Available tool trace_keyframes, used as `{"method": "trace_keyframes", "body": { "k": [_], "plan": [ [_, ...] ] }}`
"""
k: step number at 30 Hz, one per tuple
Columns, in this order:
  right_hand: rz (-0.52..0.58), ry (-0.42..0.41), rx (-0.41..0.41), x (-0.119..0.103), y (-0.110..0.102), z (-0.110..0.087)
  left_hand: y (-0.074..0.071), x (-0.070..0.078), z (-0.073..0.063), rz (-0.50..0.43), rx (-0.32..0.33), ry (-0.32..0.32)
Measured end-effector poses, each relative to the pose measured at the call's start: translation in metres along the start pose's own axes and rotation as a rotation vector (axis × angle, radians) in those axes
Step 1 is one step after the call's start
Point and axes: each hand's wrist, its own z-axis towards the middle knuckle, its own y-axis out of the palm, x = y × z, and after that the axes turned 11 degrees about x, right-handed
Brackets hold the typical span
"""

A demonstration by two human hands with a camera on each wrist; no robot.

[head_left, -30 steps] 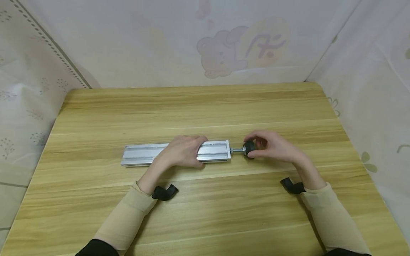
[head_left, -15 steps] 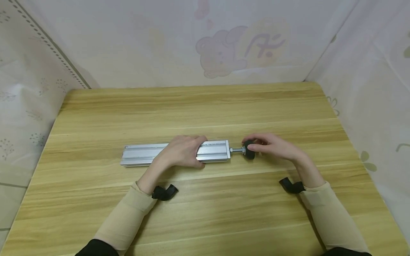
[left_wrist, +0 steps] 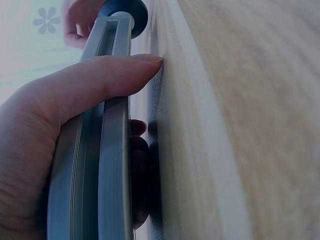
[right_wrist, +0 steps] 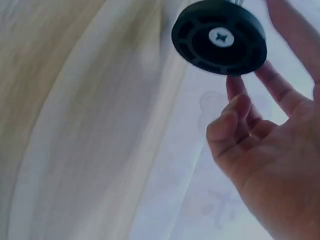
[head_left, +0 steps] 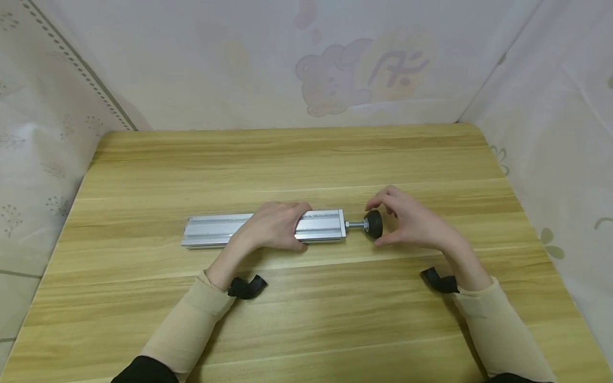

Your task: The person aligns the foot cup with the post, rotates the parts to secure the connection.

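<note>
A silver aluminium profile (head_left: 322,225) lies lengthwise across the table. My left hand (head_left: 274,226) grips it from above, with the thumb (left_wrist: 115,75) along the near side and fingertips showing beneath the bar in the left wrist view. From its right end a threaded rod (head_left: 356,224) sticks out, carrying a round black levelling foot (head_left: 374,224). My right hand (head_left: 415,221) is spread around that foot, thumb below and fingers above; whether a fingertip touches it is unclear. In the right wrist view, the foot's underside (right_wrist: 200,47) faces the camera, with a cross-head screw (right_wrist: 221,37) at its centre.
The wood-grain table (head_left: 306,319) has rounded far corners. Pale printed cloth (head_left: 230,69) hangs behind it and at both sides. Black wrist mounts (head_left: 247,287) stick out from the beige sleeves.
My right thumb and fingers were close on the black foot, the thumb shifting up over it; now they are spread wider and the hand sits slightly lower. My left hand holds still.
</note>
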Motion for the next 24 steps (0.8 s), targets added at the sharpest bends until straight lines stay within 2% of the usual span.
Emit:
{"method": "trace_keyframes", "body": {
  "k": [4,7,12,19,24],
  "plan": [
    [-0.119,-0.045,0.021,-0.005,0.005,0.002,0.000,0.000,0.000,-0.002,-0.004,-0.004],
    [-0.138,-0.046,0.032,-0.005,0.008,0.001,0.000,0.000,0.000,-0.004,-0.006,-0.004],
    [-0.059,0.000,0.021,0.001,0.006,0.000,-0.001,0.001,0.001,-0.005,-0.004,-0.004],
    [0.114,0.117,-0.071,0.012,-0.001,0.000,-0.001,0.001,0.000,-0.005,-0.005,-0.007],
    [0.201,0.162,-0.123,0.018,-0.002,0.001,-0.001,0.002,0.000,-0.003,-0.005,-0.005]
  ]
}}
